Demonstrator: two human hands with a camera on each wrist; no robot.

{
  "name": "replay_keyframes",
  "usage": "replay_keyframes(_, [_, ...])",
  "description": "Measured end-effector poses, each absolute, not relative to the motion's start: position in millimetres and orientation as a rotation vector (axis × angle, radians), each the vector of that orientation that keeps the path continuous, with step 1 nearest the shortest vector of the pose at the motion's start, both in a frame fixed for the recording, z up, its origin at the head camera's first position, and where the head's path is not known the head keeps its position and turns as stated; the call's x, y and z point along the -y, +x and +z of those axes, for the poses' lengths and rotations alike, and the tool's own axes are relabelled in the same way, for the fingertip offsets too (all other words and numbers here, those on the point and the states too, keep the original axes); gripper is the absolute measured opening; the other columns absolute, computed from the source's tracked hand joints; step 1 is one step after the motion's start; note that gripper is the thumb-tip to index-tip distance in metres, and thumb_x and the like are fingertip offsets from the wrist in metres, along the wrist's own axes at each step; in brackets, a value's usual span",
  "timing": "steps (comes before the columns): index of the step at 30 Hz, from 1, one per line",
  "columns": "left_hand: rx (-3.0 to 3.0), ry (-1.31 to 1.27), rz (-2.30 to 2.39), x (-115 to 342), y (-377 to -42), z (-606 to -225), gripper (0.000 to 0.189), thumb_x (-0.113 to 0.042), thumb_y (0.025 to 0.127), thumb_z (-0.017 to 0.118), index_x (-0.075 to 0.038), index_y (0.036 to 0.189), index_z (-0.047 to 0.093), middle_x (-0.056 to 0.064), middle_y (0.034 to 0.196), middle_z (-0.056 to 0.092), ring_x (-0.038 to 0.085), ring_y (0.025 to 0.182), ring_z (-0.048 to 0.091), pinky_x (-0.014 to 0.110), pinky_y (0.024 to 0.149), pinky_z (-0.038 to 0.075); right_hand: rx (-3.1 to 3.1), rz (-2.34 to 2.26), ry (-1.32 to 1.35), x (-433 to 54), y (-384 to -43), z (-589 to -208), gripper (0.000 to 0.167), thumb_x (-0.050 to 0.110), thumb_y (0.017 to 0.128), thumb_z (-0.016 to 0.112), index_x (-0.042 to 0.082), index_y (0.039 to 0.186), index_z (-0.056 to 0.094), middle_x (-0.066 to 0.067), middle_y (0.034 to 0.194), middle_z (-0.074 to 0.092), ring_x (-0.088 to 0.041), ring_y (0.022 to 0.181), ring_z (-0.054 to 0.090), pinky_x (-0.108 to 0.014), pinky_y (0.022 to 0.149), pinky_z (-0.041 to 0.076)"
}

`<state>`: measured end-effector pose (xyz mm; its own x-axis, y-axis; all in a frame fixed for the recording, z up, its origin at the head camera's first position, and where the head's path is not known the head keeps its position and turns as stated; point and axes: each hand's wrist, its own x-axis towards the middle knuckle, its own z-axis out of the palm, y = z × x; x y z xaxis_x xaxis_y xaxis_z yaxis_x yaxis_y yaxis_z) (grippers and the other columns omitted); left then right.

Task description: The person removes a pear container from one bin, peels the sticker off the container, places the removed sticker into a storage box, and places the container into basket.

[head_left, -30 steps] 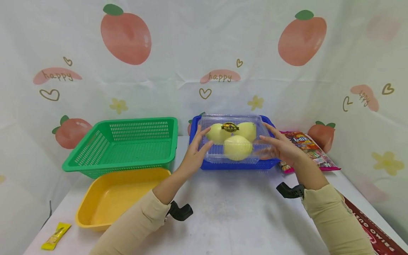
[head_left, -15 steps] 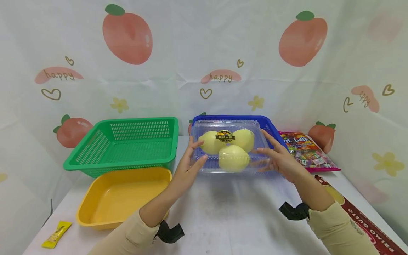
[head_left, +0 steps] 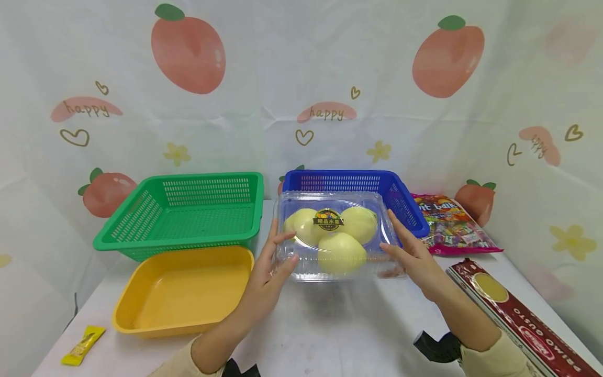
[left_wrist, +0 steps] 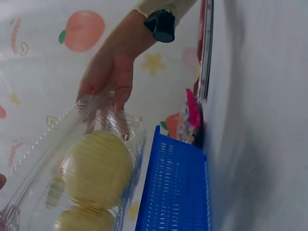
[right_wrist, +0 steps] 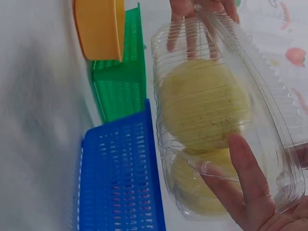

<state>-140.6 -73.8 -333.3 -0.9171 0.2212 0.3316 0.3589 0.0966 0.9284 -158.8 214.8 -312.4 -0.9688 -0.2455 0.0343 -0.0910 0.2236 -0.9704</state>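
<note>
Between both hands is a clear plastic fruit box point(head_left: 301, 267) with a dark and gold label on its lid. Inside it sit three pale yellow-green round fruits point(head_left: 342, 253), pear-like in colour. My left hand point(head_left: 264, 277) grips the box's left end, thumb toward the front and fingers round the side. At the opposite end my right hand point(head_left: 419, 264) holds it, and the right wrist view shows two of its fingers point(right_wrist: 250, 173) spread under the base. Both wrist views show the box raised above the table, in front of the blue basket point(head_left: 409, 209).
A green basket point(head_left: 207, 243) stands at the back left, with a yellow basin point(head_left: 183, 293) before it. A small yellow packet point(head_left: 83, 345) lies at the front left. To the right are a candy bag point(head_left: 454, 225) and a long dark red package point(head_left: 523, 319).
Both hands have brought the fruit box up and out of the blue basket, toward the person and slightly left. The blue basket's inside now shows behind it.
</note>
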Motion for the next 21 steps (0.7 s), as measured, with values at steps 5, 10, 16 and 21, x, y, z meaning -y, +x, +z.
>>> replay_keyframes(5, [2.230,-0.609,-1.919,74.2,-128.5,-337.2,0.037,-0.016,0.096,0.049,-0.016,0.132,0.043,-0.003,0.158,-0.004,0.032,0.145,-0.003,0.070,0.103,0.013,-2.393,-1.865,-0.392,-212.9,-146.0,-319.0,0.069,0.019,0.098,0.045,0.025,0.151,0.001,-0.014,0.157,-0.008,-0.058,0.132,0.018,-0.044,0.069,0.057])
replay_keyframes(10, [2.217,-0.629,-1.921,73.8,-115.8,-341.6,0.036,-0.014,0.096,0.049,-0.018,0.131,0.043,-0.002,0.158,-0.005,0.031,0.145,-0.005,0.069,0.105,0.008,-2.445,-1.829,-0.459,-213.7,-134.7,-323.5,0.068,0.018,0.098,0.044,0.024,0.151,0.003,-0.011,0.158,-0.007,-0.043,0.132,0.035,-0.040,0.068,0.058])
replay_keyframes(16, [2.249,-0.633,-1.952,75.0,-103.5,-346.3,0.034,-0.015,0.096,0.049,-0.019,0.129,0.044,-0.005,0.158,-0.008,0.029,0.145,-0.008,0.067,0.107,0.006,-2.368,-1.844,-0.574,-215.5,-123.8,-329.4,0.057,0.012,0.099,0.040,0.022,0.150,0.015,-0.014,0.157,-0.010,-0.004,0.092,0.067,-0.036,0.065,0.058])
replay_keyframes(21, [2.261,-0.636,-1.927,77.4,-97.6,-350.7,0.028,-0.013,0.095,0.051,-0.018,0.122,0.047,-0.003,0.158,-0.007,0.035,0.144,-0.006,0.072,0.102,0.008,-2.294,-1.873,-0.626,-215.8,-117.4,-334.8,0.045,0.009,0.099,0.039,0.017,0.143,0.032,-0.015,0.156,-0.015,-0.007,0.093,0.067,-0.037,0.065,0.058])
